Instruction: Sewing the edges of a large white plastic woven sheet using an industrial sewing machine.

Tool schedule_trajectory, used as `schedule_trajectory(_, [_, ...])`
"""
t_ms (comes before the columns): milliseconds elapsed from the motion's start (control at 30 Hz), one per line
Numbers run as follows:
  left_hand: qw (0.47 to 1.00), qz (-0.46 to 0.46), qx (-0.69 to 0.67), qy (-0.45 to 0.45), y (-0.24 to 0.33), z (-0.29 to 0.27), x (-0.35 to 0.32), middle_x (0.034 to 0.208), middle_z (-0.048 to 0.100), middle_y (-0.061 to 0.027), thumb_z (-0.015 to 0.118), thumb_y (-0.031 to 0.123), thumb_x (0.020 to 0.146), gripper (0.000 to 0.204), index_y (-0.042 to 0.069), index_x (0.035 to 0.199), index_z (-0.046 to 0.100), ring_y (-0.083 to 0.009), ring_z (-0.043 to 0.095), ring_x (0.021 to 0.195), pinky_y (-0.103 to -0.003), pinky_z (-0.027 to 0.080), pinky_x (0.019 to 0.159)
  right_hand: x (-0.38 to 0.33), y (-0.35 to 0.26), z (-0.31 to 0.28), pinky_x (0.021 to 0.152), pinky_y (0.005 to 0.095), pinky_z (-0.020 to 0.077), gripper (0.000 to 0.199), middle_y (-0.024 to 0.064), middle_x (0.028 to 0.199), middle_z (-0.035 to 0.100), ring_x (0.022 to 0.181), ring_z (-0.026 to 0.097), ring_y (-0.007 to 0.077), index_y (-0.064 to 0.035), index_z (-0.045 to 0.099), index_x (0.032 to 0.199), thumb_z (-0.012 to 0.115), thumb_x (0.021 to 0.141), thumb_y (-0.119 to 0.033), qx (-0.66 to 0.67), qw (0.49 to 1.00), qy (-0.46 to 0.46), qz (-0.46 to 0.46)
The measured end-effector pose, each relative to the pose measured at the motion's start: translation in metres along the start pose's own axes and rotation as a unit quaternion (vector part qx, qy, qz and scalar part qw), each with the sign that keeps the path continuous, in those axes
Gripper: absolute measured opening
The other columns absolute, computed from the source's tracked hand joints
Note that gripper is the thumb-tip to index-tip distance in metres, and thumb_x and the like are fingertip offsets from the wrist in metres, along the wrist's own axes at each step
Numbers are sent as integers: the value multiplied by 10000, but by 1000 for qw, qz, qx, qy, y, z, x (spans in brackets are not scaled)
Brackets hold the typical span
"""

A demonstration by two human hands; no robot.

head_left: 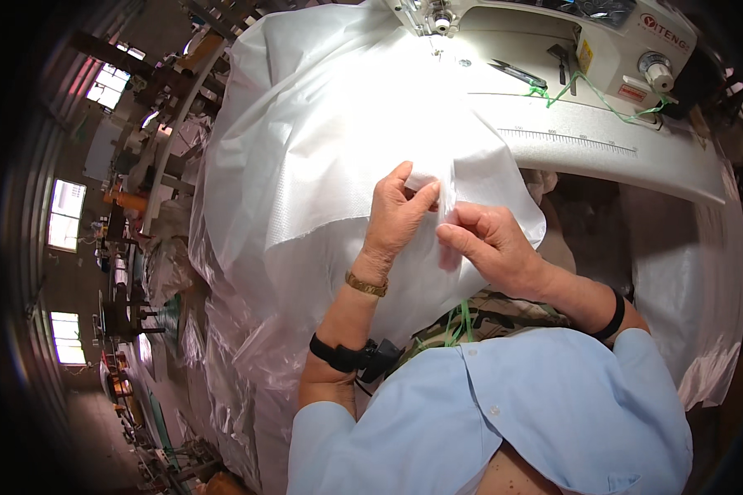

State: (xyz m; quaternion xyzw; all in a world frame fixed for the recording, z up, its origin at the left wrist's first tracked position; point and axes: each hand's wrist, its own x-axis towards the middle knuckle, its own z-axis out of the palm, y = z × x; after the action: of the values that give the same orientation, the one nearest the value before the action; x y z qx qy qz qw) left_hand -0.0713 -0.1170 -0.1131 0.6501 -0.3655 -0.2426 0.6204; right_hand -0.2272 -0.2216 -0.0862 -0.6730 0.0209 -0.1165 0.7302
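— Daylit windows (66,214) are glowing in the dim workshop, far to the left of the fingers. What are the hands holding?

— Both are gripping the large white woven-plastic sheet (322,190), which is covering part of the pale metal machine bed (594,124) ahead of the fingers and draping back toward the lap. Its edge is standing up as a narrow fold: the left hand (394,216) is pinching it between thumb and forefinger, the right hand (504,247) is pinching it slightly nearer the body.

— How should they be handling it?

— I'm thinking they should be keeping the pinches close and the layers even, so the fold isn't slipping or twisting.

— What is lying around?

— Beyond the fingertips, the white metal sewing machine (615,49) is overhanging the sheet, and glare is washing out detail there. Ahead and rightward, slim dark snips (520,75) and a thin bright-green string (593,89) are resting. Loose sheet is bunching left of the fingers, possibly dragging.
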Motion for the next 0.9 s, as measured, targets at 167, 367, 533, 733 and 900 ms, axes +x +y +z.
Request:
schedule_trajectory(167, [999, -19, -9, 41, -12, -3, 2, 772, 611, 24, 605, 71, 961, 75, 9, 923, 588, -22, 507, 632, -203, 417, 549, 13, 5, 11, 584, 329, 511, 293, 118, 652, 652, 587, 657, 203, -4, 567, 774, 584, 990, -202, -98, 994, -46, -11])
schedule_trajectory(367, [997, -70, -31, 13, -12, -10, 0, 771, 639, 20, 574, 103, 998, 148, -19, 977, 655, -28, 570, 695, -209, 489, 606, 14, 12, 18, 528, 377, 488, 299, 81, 565, 583, 536, 619, 281, -71, 540, 732, 634, 954, -247, -420, 897, -70, -121])
schedule_trajectory(533, [994, -83, -76, 11, -7, -7, 1, 774, 646, -6, 536, 149, 1023, 219, -38, 1103, 615, -54, 612, 738, -228, 529, 661, 21, 23, 22, 518, 391, 472, 273, 81, 553, 552, 525, 598, 297, -74, 542, 719, 672, 913, -214, -457, 872, -113, -136])
schedule_trajectory(733, [992, -78, -95, 19, -11, -16, 1, 749, 652, -18, 564, 268, 1025, 333, -40, 1153, 559, -74, 616, 661, -244, 566, 630, 25, 31, 30, 602, 355, 471, 225, 62, 697, 555, 628, 604, 239, -75, 566, 697, 709, 835, -180, -519, 813, -97, -246])
schedule_trajectory(900, [995, -88, -41, 14, -4, -5, 6, 743, 663, -27, 635, 200, 989, 241, -26, 1040, 568, -59, 600, 610, -226, 551, 550, 27, 36, 21, 630, 344, 466, 234, 57, 742, 519, 667, 565, 220, -75, 569, 668, 729, 798, -185, -548, 786, -116, -260])
